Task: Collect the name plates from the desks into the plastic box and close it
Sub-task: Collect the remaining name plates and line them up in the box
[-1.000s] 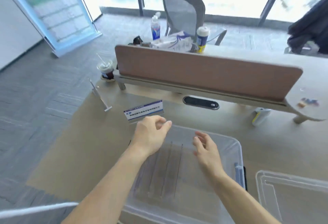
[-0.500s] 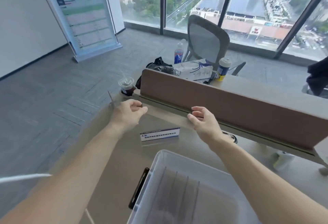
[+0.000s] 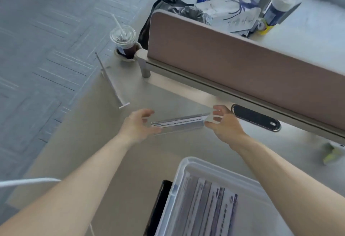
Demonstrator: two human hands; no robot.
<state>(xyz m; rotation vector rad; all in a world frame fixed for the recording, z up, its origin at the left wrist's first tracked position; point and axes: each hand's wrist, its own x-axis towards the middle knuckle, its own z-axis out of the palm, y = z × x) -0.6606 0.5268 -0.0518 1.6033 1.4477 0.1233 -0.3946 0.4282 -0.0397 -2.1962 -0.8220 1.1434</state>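
We see a pale desk (image 3: 130,161) with a brown divider (image 3: 242,64) along its far edge. At the near edge sits the clear plastic box (image 3: 186,163), with several printed plates (image 3: 209,207) lying flat inside. Beyond the box, our left hand (image 3: 136,125) and right hand (image 3: 225,125) flank one name plate (image 3: 179,123), which lies between them, one hand at each end. Both hands have fingers spread and loosely curved, thumbs toward the plate's ends. Blur hides whether either actually touches it. An iced drink cup (image 3: 124,39) stands at the desk's far-left corner, and a thin clear stand (image 3: 112,84) is just beside it.
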